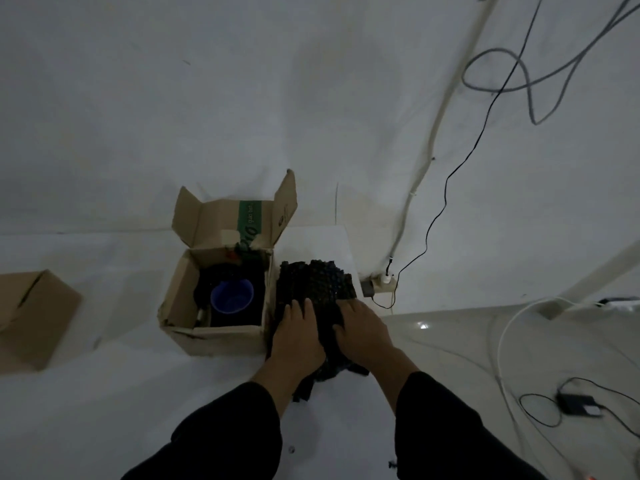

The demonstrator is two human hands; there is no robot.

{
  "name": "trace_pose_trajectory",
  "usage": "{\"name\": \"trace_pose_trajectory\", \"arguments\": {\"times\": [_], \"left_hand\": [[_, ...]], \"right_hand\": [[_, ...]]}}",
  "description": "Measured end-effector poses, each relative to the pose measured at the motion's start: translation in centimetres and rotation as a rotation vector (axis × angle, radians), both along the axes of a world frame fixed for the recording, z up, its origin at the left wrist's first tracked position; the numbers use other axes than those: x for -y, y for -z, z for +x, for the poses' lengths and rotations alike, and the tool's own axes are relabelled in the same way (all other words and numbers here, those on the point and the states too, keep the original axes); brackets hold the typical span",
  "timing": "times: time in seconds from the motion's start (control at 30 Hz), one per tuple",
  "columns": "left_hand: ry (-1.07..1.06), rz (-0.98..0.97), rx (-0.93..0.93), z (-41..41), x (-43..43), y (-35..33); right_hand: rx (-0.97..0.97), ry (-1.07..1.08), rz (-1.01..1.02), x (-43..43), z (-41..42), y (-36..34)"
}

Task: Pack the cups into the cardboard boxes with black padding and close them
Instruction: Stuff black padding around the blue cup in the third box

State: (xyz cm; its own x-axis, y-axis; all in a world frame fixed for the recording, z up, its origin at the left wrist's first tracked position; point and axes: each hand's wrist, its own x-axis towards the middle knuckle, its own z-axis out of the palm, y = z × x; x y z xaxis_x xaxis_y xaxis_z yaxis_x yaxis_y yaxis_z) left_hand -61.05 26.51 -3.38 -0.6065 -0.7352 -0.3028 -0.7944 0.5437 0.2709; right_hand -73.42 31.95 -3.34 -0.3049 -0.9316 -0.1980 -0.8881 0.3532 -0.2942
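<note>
Cardboard box, closed (34, 317), sits at the far left on the white surface (104, 393), partly cut off by the frame edge. Well to its right, a second cardboard box, open (221, 337): its flaps stand up at the back, and one carries a strip of green printed tape (250, 216). Inside it is dark black lining (239, 318) around one blue cup (231, 296), upright with its mouth up, near the middle of the box. Something pale shows in the near left corner of the box, too dim to identify. Just right of the open box, touching or nearly touching its side wall, lies a loose sheet of bumpy black padding (315, 282) on the surface. Left hand (298, 336) rests flat on the sheet, fingers extended and spread, gripping nothing. Right hand (363, 332) lies beside it on the same sheet, fingers likewise extended, palm down. Both arms wear black sleeves (235, 434). Further right: a power strip (381, 284) with a plug in it, a black cable (446, 181) trailing away from it, and a small black adapter (578, 403) on the glossy floor.
</note>
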Motion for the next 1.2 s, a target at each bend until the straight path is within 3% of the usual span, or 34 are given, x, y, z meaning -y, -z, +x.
{"name": "trace_pose_trajectory", "arguments": {"times": [0.1,0.23,0.37,0.5,0.73,0.77,0.87,0.93,1.07,1.2], "left_hand": [[-0.125,0.043,-0.011,-0.3,-0.3,1.6],[-0.252,-0.053,-0.086,-0.9,-0.4,3.0],[-0.357,-0.087,-0.287,-1.3,-0.8,3.3],[-0.39,-0.032,-0.521,-1.4,-1.0,3.2],[-0.388,0.081,-0.692,-0.8,-0.9,1.5],[-0.393,0.099,-0.707,-0.9,-0.9,1.2],[-0.412,0.144,-0.7,-1.1,-0.7,0.3],[-0.395,0.182,-0.676,-1.3,-0.7,-0.5],[-0.392,0.293,-0.66,-1.1,0.0,-2.6],[-0.348,0.386,-0.658,-0.1,0.6,-4.5]], "right_hand": [[0.05,-0.028,0.044,0.6,-0.2,2.2],[0.067,0.008,0.053,0.9,0.2,4.3],[0.117,0.141,-0.052,1.5,0.7,5.2],[0.116,0.232,-0.061,2.3,0.6,4.9],[0.194,0.373,-0.174,3.3,0.2,2.2],[0.297,0.401,-0.206,3.5,0.2,1.7],[0.932,0.575,-0.313,3.8,0.6,-0.2],[1.256,0.7,-0.305,4.1,0.7,-1.5],[1.616,0.785,-0.245,4.6,0.6,-2.2],[1.876,0.734,-0.24,4.7,0.4,-3.1]]}}
